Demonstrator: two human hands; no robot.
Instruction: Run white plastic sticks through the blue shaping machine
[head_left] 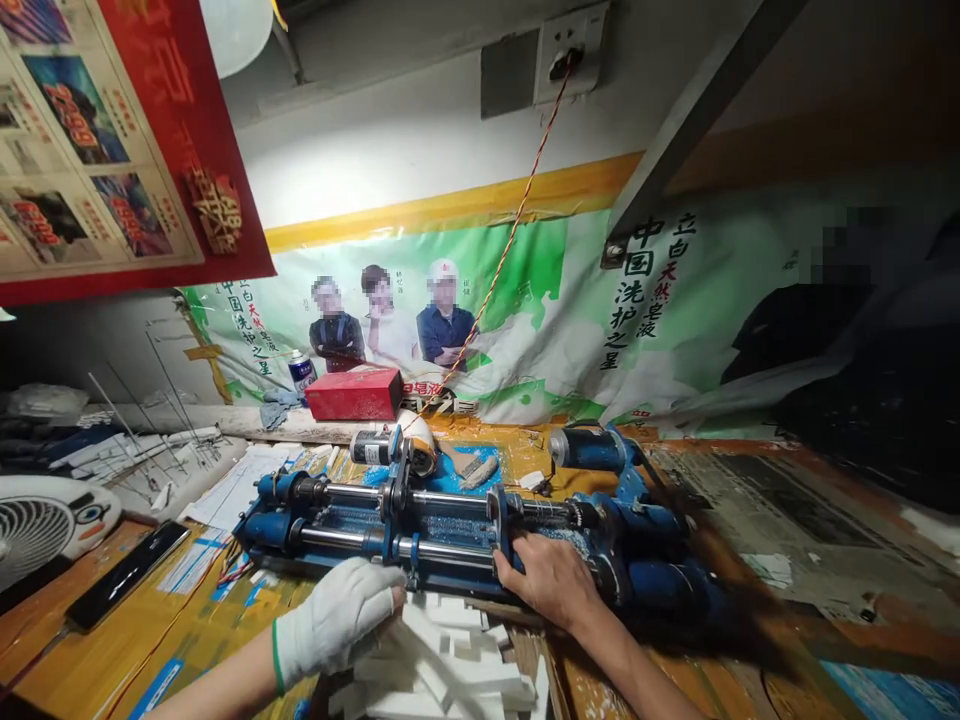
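Observation:
A blue bench machine (450, 550) with two pairs of steel guide rods lies across the table. My right hand (551, 580) is bare and reaches over its front, fingers curled round an upright sliding bracket (498, 515). My left hand (341, 615), in a white glove with bare fingertips, is closed just in front of the machine's left half. From under its fingers a blurred white strip (424, 655) slants down to the right; its gripped end is hidden. Below both hands lies a pile of white blocks and strips (480, 680).
Behind the machine are a brush (472, 468), a roll of tape (421, 445) and a red box (354, 394). A phone (127, 575) and white fan (49, 535) stand left. A twisted cord (517, 225) hangs from the wall socket (574, 55). Newspaper (787, 510) covers the right side.

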